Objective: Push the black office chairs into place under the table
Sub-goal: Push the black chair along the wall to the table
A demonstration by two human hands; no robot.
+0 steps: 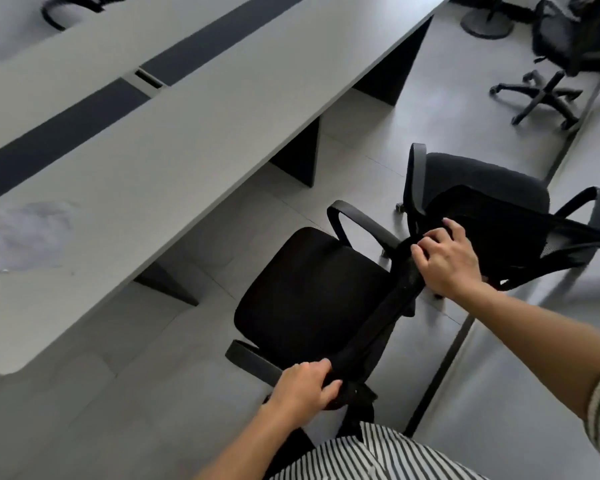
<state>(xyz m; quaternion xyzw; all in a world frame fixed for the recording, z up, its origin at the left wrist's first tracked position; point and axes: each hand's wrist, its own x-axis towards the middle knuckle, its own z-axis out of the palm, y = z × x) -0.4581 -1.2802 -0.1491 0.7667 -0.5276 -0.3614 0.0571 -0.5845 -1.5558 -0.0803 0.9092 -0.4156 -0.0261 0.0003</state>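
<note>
A black office chair (312, 292) with a padded seat and curved armrests is stood just off the edge of the long grey surface (194, 140), its seat turned toward it. A second black chair (482, 188) is placed just beside it, and a third (565, 50) well apart.

Chair (312, 289): black seat and backrest, dark grey armrests. Second chair (482, 188): black, mesh back. Third chair (565, 46): black throughout. Table (187, 140): light grey top with dark charcoal centre strip. Floor (499, 393): pale grey tiles. Shirt (378, 455): white with dark vertical stripes.
</note>
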